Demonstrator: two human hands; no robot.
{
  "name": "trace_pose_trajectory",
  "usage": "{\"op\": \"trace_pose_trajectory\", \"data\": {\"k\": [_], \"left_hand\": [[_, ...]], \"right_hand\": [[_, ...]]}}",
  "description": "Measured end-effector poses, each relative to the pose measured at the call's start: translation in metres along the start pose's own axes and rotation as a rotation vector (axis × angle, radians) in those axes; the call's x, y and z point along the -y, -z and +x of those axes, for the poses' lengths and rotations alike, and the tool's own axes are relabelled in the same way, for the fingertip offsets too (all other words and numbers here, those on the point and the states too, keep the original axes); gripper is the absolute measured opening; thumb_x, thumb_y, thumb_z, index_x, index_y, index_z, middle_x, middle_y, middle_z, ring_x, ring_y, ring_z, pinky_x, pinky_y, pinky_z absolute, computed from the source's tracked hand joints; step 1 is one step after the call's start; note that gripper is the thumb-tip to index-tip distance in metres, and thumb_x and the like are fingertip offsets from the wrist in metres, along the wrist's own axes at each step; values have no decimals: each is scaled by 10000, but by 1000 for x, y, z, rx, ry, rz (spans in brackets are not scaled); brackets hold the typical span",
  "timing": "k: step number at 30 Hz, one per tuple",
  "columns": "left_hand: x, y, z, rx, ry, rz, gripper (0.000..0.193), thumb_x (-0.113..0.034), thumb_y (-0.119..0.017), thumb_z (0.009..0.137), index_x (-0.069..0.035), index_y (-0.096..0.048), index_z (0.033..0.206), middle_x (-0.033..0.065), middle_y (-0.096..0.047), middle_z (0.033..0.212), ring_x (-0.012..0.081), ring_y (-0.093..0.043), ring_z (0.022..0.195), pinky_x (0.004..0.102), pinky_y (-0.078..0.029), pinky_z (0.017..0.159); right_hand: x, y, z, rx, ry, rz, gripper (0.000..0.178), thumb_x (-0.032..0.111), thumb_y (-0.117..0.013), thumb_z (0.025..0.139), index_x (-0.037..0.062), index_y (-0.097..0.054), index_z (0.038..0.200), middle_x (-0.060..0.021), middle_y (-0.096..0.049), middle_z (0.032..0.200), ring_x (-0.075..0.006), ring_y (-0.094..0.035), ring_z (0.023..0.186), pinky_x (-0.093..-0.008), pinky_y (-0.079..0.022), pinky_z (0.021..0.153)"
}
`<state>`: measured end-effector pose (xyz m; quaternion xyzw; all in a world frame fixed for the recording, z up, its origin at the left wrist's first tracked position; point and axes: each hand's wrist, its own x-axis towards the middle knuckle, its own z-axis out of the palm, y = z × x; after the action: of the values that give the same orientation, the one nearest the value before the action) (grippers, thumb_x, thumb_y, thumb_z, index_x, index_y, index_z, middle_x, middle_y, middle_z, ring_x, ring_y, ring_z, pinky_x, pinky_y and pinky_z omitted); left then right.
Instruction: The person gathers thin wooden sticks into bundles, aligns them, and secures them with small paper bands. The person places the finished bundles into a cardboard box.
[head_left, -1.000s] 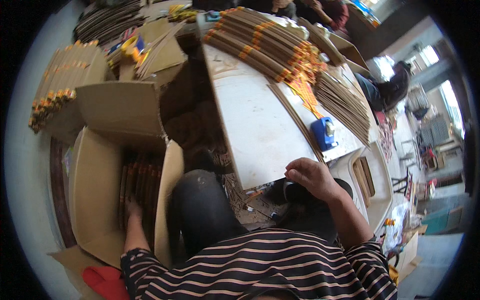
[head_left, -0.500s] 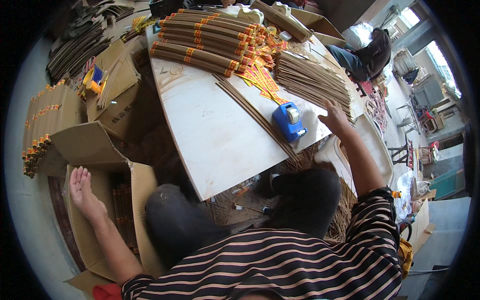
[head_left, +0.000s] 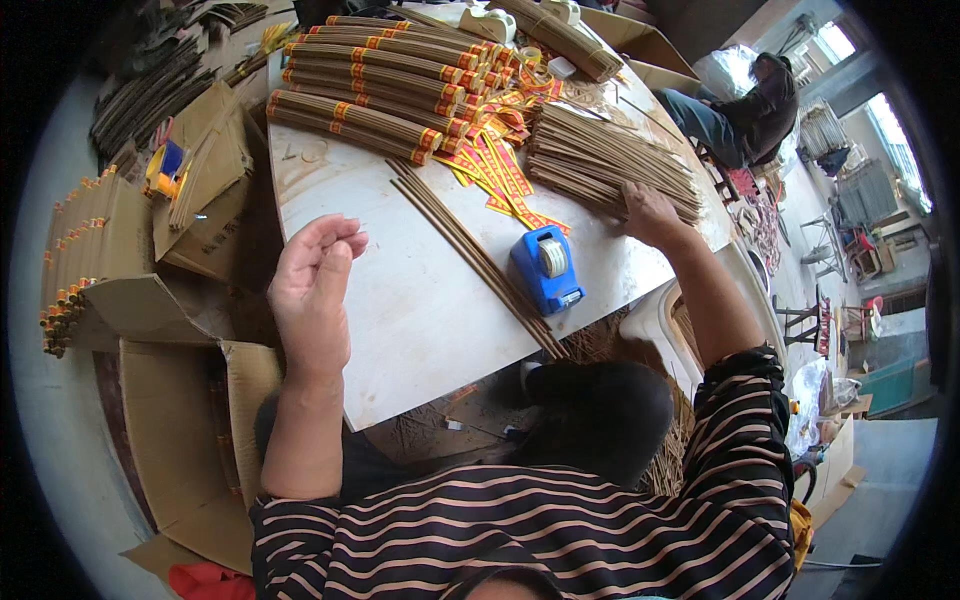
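My left hand (head_left: 317, 290) is raised over the table's left edge, its fingers loosely curved and apart from the thumb, with nothing in it. My right hand (head_left: 652, 213) has its fingers curled onto the near edge of a pile of loose brown incense sticks (head_left: 600, 155); the fingertips are partly hidden. Between the hands stands a blue tape dispenser (head_left: 545, 268). A few thin sticks (head_left: 475, 255) lie in a row to its left. Red and yellow paper labels (head_left: 495, 170) are scattered behind it. Stacked bundles of sticks with red-yellow bands (head_left: 365, 85) fill the far left of the table.
An open cardboard box (head_left: 175, 430) stands at my left, with banded bundles inside. More bundles (head_left: 75, 260) are stacked beyond it. A white plastic tub (head_left: 655, 330) sits below the table's right edge. Another person (head_left: 745, 115) sits at the far right.
My left hand has come from over the cardboard box up to the table's edge. My right hand has lowered onto the loose sticks. The view has shifted slightly.
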<state>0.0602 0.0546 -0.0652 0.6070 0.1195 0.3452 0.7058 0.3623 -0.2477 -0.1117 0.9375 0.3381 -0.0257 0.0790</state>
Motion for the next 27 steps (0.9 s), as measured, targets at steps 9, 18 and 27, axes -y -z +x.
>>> {"op": "trace_pose_trajectory", "data": {"k": [9, 18, 27], "left_hand": [[26, -8, 10, 20, 149, -3, 195, -62, -510, 876, 40, -545, 1038, 101, -609, 934, 153, -587, 821, 294, -473, 792], [28, 5, 13, 59, 211, 2, 203, -54, -492, 888, 61, -536, 1049, 95, -596, 922, 134, -570, 814, 261, -473, 779], [26, -1, 8, 172, 277, -9, 222, -85, -515, 884, 54, -536, 1056, 81, -594, 914, 123, -568, 811, 246, -468, 768]], "right_hand": [[-12, -5, 2, -10, 20, 97, 246, 111, -561, 714, 20, -497, 933, -212, -566, 907, -372, -553, 902, -433, -437, 777], [-21, 4, -5, -185, 84, 207, 194, 114, -575, 749, 26, -481, 894, -183, -563, 871, -364, -550, 860, -429, -438, 719], [-7, 61, -14, -221, 88, 221, 223, 160, -583, 786, 11, -484, 919, -221, -576, 843, -388, -566, 827, -441, -439, 724]]}}
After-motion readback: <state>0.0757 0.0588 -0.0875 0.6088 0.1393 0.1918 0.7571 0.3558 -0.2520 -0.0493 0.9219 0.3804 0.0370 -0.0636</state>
